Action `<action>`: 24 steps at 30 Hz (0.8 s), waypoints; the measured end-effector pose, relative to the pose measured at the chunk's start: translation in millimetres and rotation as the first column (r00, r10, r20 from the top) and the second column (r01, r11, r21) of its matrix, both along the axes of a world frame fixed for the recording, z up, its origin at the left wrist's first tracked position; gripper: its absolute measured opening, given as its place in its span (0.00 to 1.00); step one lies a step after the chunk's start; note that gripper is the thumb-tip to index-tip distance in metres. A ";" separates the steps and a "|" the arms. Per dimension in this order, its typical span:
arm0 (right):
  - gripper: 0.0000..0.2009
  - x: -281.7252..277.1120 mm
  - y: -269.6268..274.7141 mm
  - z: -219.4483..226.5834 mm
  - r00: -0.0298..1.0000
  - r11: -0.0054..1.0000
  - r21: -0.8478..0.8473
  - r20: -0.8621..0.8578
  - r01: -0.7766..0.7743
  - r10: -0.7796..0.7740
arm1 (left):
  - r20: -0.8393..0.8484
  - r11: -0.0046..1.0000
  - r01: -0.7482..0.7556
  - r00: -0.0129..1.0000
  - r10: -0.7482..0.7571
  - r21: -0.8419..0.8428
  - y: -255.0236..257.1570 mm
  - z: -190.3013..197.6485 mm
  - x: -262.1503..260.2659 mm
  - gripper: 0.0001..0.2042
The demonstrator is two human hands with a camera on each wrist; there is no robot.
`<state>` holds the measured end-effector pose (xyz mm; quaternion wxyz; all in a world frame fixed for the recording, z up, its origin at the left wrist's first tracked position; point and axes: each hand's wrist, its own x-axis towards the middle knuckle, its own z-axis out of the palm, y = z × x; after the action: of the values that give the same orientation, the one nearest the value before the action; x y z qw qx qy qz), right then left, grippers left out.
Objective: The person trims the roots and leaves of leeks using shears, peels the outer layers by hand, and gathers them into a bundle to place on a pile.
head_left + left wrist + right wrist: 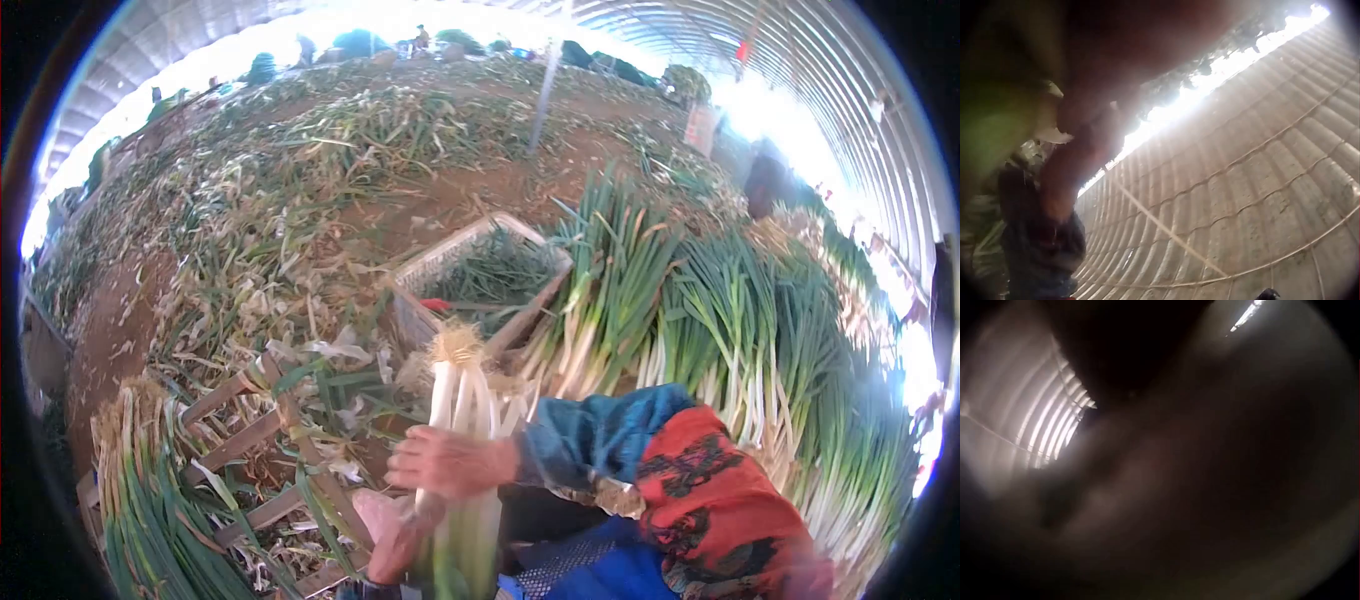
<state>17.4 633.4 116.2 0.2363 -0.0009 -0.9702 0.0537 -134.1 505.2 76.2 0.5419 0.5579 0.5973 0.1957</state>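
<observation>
Both my hands are at one bundle of long green onions (465,400), held upright in front of me with the roots on top. My right hand (452,462) lies across the white stalks and grips them, its arm reaching in from the right. Lower down, my left hand (400,535) holds the same bundle from its left side, with part of its fingers hidden by the stalks. In the left wrist view, the blurred left hand (1110,69) is beside the green of the bundle (991,125). The right wrist view is dark and blurred.
A plastic crate (415,315) with green leaves stands ahead. More green onions (620,290) are lined up along the right. Another pile (150,490) lies at the left by a wooden frame (235,450). Trimmed leaves (270,240) litter the ground, and a thin pole (546,95) rises behind.
</observation>
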 end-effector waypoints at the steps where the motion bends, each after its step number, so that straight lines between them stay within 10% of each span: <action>1: 0.09 8.7 8.9 -30.4 0.997 1.000 -0.010 0.070 0.021 -0.020 | -0.187 0.996 0.084 0.979 -0.086 -0.021 4.7 -0.9 5.9 0.17; 4: 0.07 20.5 10.8 -58.2 0.994 0.996 0.007 0.058 0.089 -0.089 | -0.640 0.938 0.234 0.686 -0.346 -0.256 36.4 27.8 16.9 0.22; 6: 0.06 24.2 18.5 -69.6 0.976 0.989 -0.018 0.170 0.143 -0.138 | -0.148 0.995 0.022 0.988 -0.037 -0.099 23.3 47.0 -13.0 0.22; 7: 0.07 28.0 25.5 -71.9 1.000 0.953 -0.304 0.025 0.011 -0.003 | -0.035 1.000 -0.019 0.999 0.019 -0.008 15.0 78.0 -25.2 0.22; 8: 0.06 26.1 30.2 -72.0 0.987 0.980 -0.194 0.161 0.049 -0.018 | 0.084 0.995 -0.058 0.995 0.052 0.078 6.4 109.1 -37.3 0.22; 14: 0.17 15.4 35.0 -65.9 0.952 0.989 -0.087 0.293 0.123 -0.093 | -0.364 0.989 0.110 0.929 -0.067 0.098 -13.8 250.7 28.9 0.26; 20: 0.26 15.2 35.0 -44.1 0.867 0.977 -0.099 0.483 0.191 -0.121 | 0.290 0.925 0.336 0.881 -0.375 0.176 -26.0 172.1 164.4 0.26; 24: 0.26 28.3 43.6 -35.9 0.813 0.965 -0.071 0.557 0.251 -0.170 | 0.783 0.910 -0.010 0.506 0.362 -0.415 -29.4 79.5 194.2 0.24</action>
<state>45.7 677.1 80.3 -0.0460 -0.1406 -0.9846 0.0933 60.1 475.8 155.7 0.8293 0.2145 0.3408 0.3874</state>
